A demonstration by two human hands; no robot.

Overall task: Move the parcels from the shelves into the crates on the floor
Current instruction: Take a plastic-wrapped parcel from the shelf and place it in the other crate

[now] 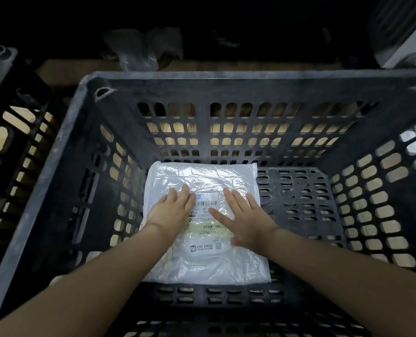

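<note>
Dark storeroom floor, one black slotted crate [226,80] dead centre, a second crate [5,98] partly in frame at 9 o'clock. One white poly-bag parcel [202,227] lies flat on the crate bottom, left of centre, long axis running 12 to 6. Left hand [171,211] and right hand [244,218] both rest palm-down on it, fingers [231,200] straight and spread, gripping nothing. Parcel sits directly under both hands, neither nearer. Likely placed; next move looks like lifting straight out. A crumpled clear bag [141,48] lies at 12 o'clock beyond the rim.
</note>
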